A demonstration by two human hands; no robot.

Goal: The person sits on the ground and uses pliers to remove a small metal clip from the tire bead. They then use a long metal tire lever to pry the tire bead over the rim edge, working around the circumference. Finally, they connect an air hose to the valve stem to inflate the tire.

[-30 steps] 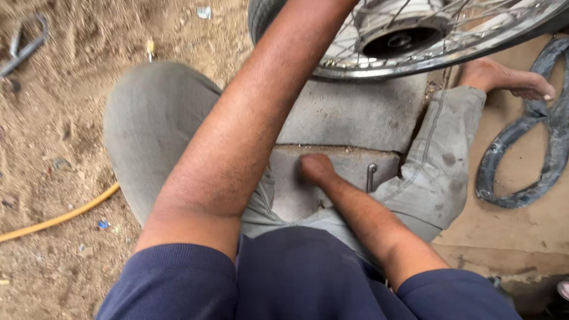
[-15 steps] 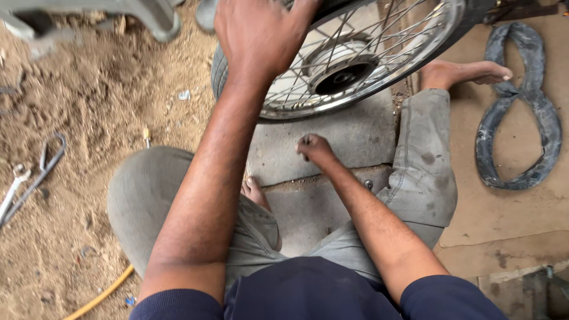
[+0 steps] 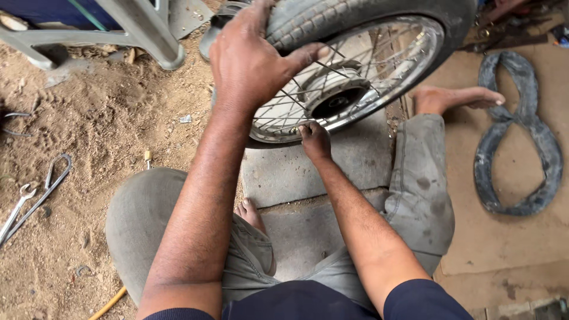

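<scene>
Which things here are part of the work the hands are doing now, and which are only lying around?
In use:
- spoked wheel with tyre, gripped at the tyre by the left hand
- right hand at the wheel's rim
- concrete slab under the wheel

Lying about:
- twisted inner tube on the right
- spanner and metal tool in the sand
- yellow hose

A twisted rubber inner tube (image 3: 517, 137) lies on cardboard (image 3: 504, 237); wrenches (image 3: 29, 198) rest in sand, near a yellow hose (image 3: 108, 304).

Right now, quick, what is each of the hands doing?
Left hand: closed over the tyre of the spoked wheel.
Right hand: fingers curled, touching the wheel's rim; a grip cannot be told.
</scene>
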